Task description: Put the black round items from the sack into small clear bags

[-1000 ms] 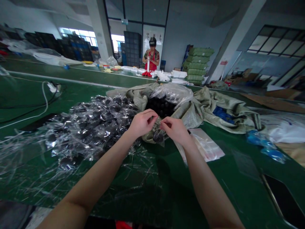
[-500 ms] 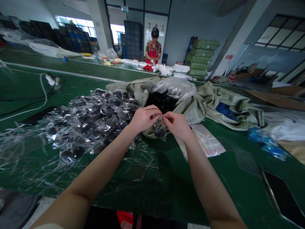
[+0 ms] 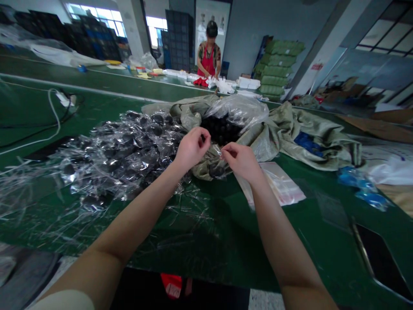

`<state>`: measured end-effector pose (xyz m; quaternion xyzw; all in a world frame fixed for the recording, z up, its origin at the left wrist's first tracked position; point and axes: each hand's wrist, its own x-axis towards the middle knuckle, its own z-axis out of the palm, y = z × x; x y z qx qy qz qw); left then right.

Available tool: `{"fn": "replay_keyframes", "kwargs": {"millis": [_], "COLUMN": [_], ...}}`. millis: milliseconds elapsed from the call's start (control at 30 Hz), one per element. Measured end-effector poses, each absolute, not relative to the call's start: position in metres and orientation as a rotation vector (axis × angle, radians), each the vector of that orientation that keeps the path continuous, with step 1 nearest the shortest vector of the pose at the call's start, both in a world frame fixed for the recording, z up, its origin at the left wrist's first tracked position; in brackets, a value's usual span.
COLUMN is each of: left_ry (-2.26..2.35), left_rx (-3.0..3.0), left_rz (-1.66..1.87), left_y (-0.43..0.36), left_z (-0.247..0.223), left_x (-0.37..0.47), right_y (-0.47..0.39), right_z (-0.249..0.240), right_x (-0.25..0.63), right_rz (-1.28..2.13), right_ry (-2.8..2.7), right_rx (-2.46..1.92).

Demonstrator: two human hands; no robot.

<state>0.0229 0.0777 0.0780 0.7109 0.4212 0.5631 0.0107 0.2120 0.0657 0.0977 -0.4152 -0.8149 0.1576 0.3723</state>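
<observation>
My right hand [image 3: 238,160] pinches the top of a clear plastic bag with a dark round item [image 3: 217,170] inside. Up and to the left, my left hand [image 3: 194,148] is closed with its fingertips together; anything between them is too small to make out. Behind both hands lies an open grey-green sack [image 3: 269,140] holding many black round items [image 3: 222,129]. Left of my hands is a large heap of dark round items in clear bags [image 3: 129,148]. A stack of flat clear bags [image 3: 284,186] lies beside my right wrist.
A phone [image 3: 382,258] lies at the right of the green table [image 3: 200,254]. Blue wrapped items [image 3: 364,187] are behind it. Clear strips [image 3: 41,202] litter the left side, near a white cable [image 3: 58,122]. Across the table stands a person in a red apron [image 3: 208,62].
My left hand has moved up and away from my right hand, which keeps its pinch on the bag. The view has tilted slightly down.
</observation>
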Motion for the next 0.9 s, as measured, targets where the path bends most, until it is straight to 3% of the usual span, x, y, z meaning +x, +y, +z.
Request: {"fn": "replay_keyframes", "kwargs": {"millis": [133, 400, 567, 733, 900], "left_ry": [1.165, 0.678, 0.738, 1.002, 1.026], "left_rx": [1.546, 0.581, 0.747, 1.259, 1.29], "left_rz": [1.942, 1.899, 1.709, 1.333, 1.319], "left_y": [0.098, 0.099, 0.069, 0.047, 0.048], "left_z": [0.083, 0.114, 0.112, 0.067, 0.03], "left_x": [0.003, -0.052, -0.042, 0.0, 0.006], "right_y": [0.069, 0.074, 0.074, 0.072, 0.075], "right_z": [0.096, 0.09, 0.094, 0.093, 0.078], "right_x": [0.213, 0.211, 0.211, 0.204, 0.195], "right_rz": [0.44, 0.611, 0.815, 1.063, 1.323], "right_ry": [-1.939, -1.565, -1.44, -1.431, -1.419], "right_rx": [-1.04, -0.841, -0.828, -0.831, -0.813]}}
